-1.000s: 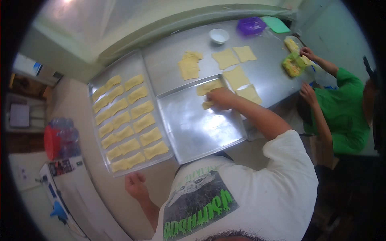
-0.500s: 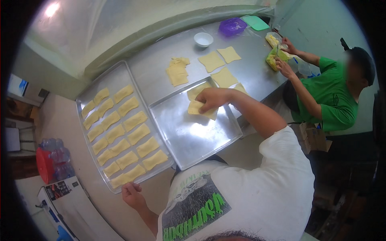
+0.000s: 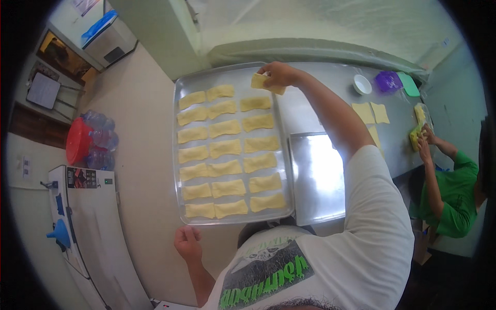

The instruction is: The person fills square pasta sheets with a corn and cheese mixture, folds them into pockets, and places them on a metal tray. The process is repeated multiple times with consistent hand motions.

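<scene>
My right hand [image 3: 279, 75] is closed on a folded dough piece [image 3: 266, 84], over the far right corner of a large metal tray [image 3: 235, 221]. Rows of folded dough pieces [image 3: 225, 147] lie on this tray, and the spot under my right hand is partly hidden by it. Just off the tray's near left corner, my left hand [image 3: 188, 244] hangs with its fingers curled in, and no object shows in it. To the right stands a second metal tray [image 3: 316, 178], partly covered by my right arm.
Flat dough squares [image 3: 380, 112] lie on the metal table [image 3: 330, 76] farther right. Near the wall sit a white bowl [image 3: 362, 84], a purple plastic item [image 3: 387, 81] and a green lid [image 3: 408, 84]. At the far right, a co-worker [image 3: 449, 191] in green handles a yellow-green container [image 3: 415, 138].
My right hand has carried the dough piece from over the second tray left and away to the full tray's far corner. The view has turned left. My left hand stays near the tray's corner.
</scene>
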Demonstrator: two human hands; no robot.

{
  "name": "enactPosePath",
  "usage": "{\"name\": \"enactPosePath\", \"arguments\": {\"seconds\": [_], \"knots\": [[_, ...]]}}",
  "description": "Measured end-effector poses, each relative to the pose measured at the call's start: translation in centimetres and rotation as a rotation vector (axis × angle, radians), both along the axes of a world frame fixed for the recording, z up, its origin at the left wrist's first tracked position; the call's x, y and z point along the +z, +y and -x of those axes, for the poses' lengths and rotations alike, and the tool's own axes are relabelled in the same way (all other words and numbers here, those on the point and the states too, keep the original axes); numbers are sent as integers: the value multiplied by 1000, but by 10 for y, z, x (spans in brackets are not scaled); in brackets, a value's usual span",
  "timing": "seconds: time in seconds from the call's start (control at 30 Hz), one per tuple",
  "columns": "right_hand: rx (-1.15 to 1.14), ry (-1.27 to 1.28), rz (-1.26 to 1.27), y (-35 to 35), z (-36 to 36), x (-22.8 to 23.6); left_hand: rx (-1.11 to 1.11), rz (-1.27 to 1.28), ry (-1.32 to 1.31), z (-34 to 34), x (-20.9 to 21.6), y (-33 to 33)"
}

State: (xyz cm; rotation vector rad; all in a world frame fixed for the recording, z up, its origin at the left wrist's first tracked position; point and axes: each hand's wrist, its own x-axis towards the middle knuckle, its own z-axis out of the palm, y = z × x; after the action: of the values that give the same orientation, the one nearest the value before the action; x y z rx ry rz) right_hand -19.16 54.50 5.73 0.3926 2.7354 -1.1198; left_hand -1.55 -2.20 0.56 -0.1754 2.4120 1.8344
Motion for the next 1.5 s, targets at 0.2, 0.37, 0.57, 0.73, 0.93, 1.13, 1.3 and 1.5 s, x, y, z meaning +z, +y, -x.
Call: {"name": "enactPosePath", "arguments": {"seconds": [0.2, 0.37, 0.57, 0.73, 0.93, 1.13, 1.3, 1.5], "knots": [[219, -27, -138, -4, 90, -71, 88, 40, -37, 20, -10, -32], [307, -96, -262, -8, 105, -90, 131, 22, -96, 29, -9, -48], [366, -49, -379, -16, 96, -97, 119, -2, -91, 27, -12, -46], [176, 301, -570, -2, 43, -85, 62, 27, -66, 31, -10, -27], [26, 333, -207, 37, -105, -7, 29, 32, 19, 16, 6, -6], [-27, -197, -257, 65, -299, 2, -66, 0, 32, -12, 13, 62], [-69, 45, -386, 62, -367, -70, -171, -83, 38, -47, 21, 112], [-24, 311, -648, 60, -365, -107, -168, -38, 49, -90, 34, 143]]}}
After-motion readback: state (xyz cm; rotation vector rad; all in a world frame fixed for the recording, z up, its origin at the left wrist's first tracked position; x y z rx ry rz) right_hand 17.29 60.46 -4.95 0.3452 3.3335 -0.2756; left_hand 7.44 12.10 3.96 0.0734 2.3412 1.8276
